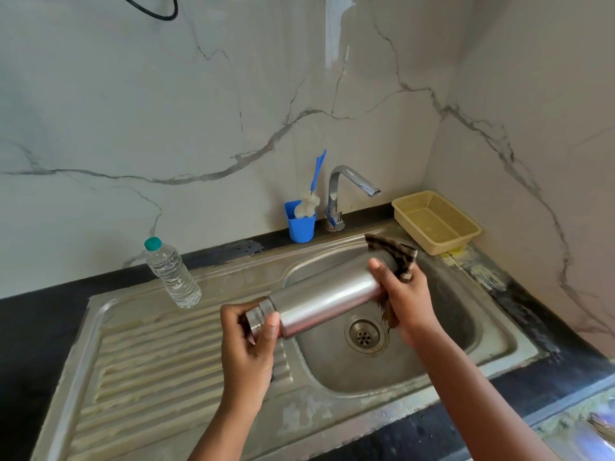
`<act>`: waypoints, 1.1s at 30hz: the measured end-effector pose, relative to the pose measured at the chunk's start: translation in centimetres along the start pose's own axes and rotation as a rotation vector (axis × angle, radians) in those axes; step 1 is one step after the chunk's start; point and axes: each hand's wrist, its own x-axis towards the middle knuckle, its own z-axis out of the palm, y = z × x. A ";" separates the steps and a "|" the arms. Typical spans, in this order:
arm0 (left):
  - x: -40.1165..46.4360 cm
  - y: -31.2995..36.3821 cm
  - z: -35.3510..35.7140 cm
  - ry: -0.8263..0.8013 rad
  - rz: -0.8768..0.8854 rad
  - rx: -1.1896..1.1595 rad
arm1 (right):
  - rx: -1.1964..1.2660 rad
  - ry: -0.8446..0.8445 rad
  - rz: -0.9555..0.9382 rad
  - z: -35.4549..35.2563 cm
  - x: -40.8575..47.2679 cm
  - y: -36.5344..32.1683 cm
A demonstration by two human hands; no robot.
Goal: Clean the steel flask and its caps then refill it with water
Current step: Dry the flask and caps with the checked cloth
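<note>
Both hands closed: left hand (248, 347) on flask (327, 296), right hand (407, 299) on cloth (397, 252).

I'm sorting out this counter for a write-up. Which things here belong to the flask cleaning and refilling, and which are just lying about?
In the job:
steel flask, held over the sink
its cap, in the left hand
striped cloth, in the right hand
tap
likely the water bottle

Lying about:
yellow basket
blue holder with brush, unused now
</note>
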 end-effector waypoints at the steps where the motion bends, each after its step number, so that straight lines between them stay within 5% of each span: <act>1: 0.0 0.4 0.0 -0.044 0.107 0.080 | 0.078 0.042 0.114 0.1 -0.1 0.4; 7: 0.8 1.3 -0.5 -0.293 0.510 0.442 | 0.207 0.224 0.273 0.1 -0.9 2.2; 12: 1.4 3.2 0.1 -0.218 0.257 0.202 | 0.373 0.136 0.268 -1.5 -0.8 2.4; 16: 1.3 3.1 0.8 -0.216 0.287 0.168 | 0.423 0.019 0.421 -2.1 -1.1 1.8; 19: 1.5 3.8 1.5 -0.213 0.266 0.142 | 0.442 0.134 0.453 -1.1 -1.7 1.8; 22: 1.3 4.1 2.8 -0.224 0.000 -0.187 | 0.502 0.226 0.484 0.6 -2.7 2.8; 28: 0.5 2.5 4.9 -0.293 0.038 0.017 | 0.387 0.164 0.731 3.7 -5.3 3.3; 33: 1.1 1.8 5.1 -0.267 0.098 0.172 | 0.203 0.077 0.677 4.9 -7.0 3.3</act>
